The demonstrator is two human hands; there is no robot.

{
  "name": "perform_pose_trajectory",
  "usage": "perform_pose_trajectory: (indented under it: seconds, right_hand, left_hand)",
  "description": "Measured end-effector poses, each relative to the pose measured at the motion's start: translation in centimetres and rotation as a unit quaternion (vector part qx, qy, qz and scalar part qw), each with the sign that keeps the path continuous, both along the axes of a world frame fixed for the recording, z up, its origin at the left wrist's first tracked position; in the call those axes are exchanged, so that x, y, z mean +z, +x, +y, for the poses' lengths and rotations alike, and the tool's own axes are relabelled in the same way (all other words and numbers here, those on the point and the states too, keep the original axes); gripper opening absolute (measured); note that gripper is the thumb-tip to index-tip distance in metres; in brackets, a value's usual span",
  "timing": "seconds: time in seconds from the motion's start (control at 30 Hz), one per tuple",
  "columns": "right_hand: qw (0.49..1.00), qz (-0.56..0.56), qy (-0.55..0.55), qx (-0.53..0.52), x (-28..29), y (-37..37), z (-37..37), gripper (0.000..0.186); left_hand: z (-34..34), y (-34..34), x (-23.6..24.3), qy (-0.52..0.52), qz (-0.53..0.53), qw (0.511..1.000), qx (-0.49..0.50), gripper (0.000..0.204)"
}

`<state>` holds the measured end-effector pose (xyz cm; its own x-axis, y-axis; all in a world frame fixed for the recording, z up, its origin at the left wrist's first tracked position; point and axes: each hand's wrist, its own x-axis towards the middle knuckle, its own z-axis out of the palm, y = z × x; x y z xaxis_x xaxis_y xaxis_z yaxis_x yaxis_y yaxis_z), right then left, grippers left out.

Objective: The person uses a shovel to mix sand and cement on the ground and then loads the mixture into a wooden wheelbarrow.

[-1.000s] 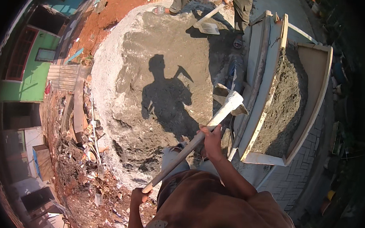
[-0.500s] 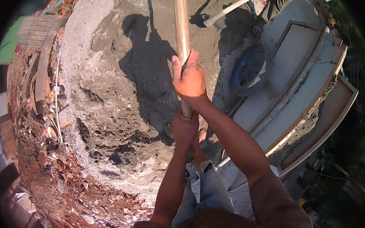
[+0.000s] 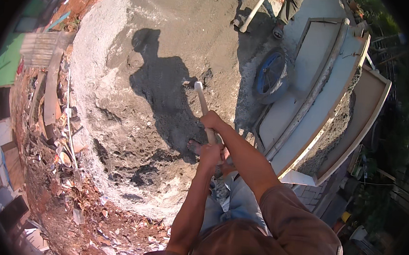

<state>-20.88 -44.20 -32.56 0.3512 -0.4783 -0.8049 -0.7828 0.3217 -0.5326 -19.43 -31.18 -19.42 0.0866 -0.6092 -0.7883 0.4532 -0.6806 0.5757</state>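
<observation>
My left hand (image 3: 211, 155) is wrapped round the butt end of a wooden-handled hoe (image 3: 201, 98). Farther up the handle, my right hand (image 3: 211, 121) grips it too. The hoe's head is down in a wide spread of wet grey concrete mix (image 3: 121, 98), and its blade is mostly hidden there. My bare foot (image 3: 194, 146) shows beside the handle, on the mix. My shadow falls over the mix ahead of my hands.
A blue-rimmed wheel (image 3: 270, 75) lies right of the mix. Beside it are pale panels (image 3: 319, 55) and a wooden-edged trough (image 3: 356, 128) with grey mix. Top right, another person's leg (image 3: 291, 8) stands near a second hoe (image 3: 254, 12). Rubble (image 3: 64, 160) lines the left.
The hoe has swung down from a raised position, and its head now meets the mix. My right hand has come nearer my left. The other person's hoe has shifted to a steeper angle.
</observation>
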Motion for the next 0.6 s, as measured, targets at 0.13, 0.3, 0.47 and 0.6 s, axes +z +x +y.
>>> perform_pose_trajectory:
  seconds: [0.13, 0.3, 0.47, 0.6]
  right_hand:
    - [0.925, -0.075, 0.178, -0.328, 8.8, -6.1, 3.5, 0.025]
    - [0.818, -0.145, 0.202, -0.518, 14.9, -11.1, 7.4, 0.028]
    - [0.638, -0.201, 0.294, -0.683, 10.4, -19.9, 10.8, 0.025]
    - [0.625, -0.271, 0.176, -0.711, 10.8, -26.0, 17.8, 0.011]
  left_hand:
    - [2.6, -0.7, 10.6, 0.096, -0.027, 0.990, -0.095, 0.023]
    - [6.1, -1.1, 24.0, 0.148, -0.106, 0.950, -0.255, 0.040]
    - [6.8, -4.8, 34.2, 0.189, -0.153, 0.836, -0.492, 0.054]
    - [6.2, -8.5, 38.5, 0.103, -0.200, 0.722, -0.655, 0.071]
